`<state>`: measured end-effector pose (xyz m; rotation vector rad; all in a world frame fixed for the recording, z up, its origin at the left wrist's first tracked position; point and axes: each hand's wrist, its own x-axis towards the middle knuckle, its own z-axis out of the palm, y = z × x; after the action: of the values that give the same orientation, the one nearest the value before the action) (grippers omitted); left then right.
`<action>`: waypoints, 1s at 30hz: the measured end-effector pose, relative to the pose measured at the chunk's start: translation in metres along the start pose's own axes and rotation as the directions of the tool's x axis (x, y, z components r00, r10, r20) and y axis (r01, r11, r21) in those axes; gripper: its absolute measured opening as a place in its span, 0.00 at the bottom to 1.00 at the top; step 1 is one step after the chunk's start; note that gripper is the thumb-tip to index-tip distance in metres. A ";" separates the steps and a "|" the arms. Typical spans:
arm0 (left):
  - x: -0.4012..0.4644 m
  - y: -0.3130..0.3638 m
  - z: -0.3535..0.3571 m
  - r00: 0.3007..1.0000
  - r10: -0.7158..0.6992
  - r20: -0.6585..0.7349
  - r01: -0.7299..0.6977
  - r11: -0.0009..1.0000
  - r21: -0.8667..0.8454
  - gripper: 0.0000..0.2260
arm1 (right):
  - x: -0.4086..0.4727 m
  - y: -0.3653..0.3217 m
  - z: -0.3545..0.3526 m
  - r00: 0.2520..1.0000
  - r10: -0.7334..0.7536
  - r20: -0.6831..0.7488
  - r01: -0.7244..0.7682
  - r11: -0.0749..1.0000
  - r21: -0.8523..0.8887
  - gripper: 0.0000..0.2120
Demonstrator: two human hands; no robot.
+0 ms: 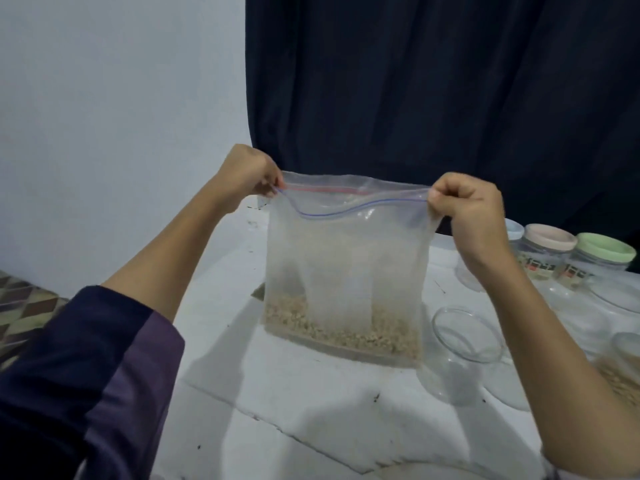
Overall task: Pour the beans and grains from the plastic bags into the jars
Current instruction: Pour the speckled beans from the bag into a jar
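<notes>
Head view: bag (346,271) held up over the table (277,393), left hand (247,173) and right hand (467,209) each pinching a top corner. Mouth up, zip part open, near lip sagging. Long axis runs top to bottom; grains (339,332) lie along the bottom. Open jar (464,344) just right of the bag's lower corner. Risk: a wide, floppy mouth tipped over that narrow jar would likely spill grains onto the table.

Head-worn view, forward and downward.
</notes>
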<state>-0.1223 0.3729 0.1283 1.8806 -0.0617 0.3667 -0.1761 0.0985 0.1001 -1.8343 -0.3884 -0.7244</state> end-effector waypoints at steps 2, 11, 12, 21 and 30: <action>-0.006 -0.008 -0.007 0.998 -0.060 -0.007 0.059 0.998 -0.031 0.09 | 0.002 0.016 -0.006 0.998 0.052 -0.030 -0.054 0.996 -0.075 0.10; -0.023 -0.067 0.003 0.968 -0.180 0.173 0.186 0.982 -0.015 0.08 | -0.002 0.065 0.012 0.941 0.238 0.240 0.003 0.705 -0.709 0.16; -0.023 -0.069 0.000 0.968 -0.167 0.188 0.173 0.985 -0.013 0.07 | 0.002 0.060 0.017 0.941 0.224 0.253 0.021 0.709 -0.704 0.16; -0.026 -0.070 -0.012 0.983 -0.003 0.182 -0.039 0.974 0.224 0.05 | 0.034 0.022 0.111 0.782 0.163 0.601 0.293 0.756 -0.586 0.32; -0.030 -0.083 -0.006 0.989 0.105 0.107 -0.114 0.990 0.083 0.03 | 0.034 0.000 0.152 0.595 0.306 0.743 0.213 0.831 -0.513 0.07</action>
<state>-0.1340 0.4018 0.0458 1.9883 -0.2223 0.3523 -0.1054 0.2365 0.0853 -2.6978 -0.7676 0.1605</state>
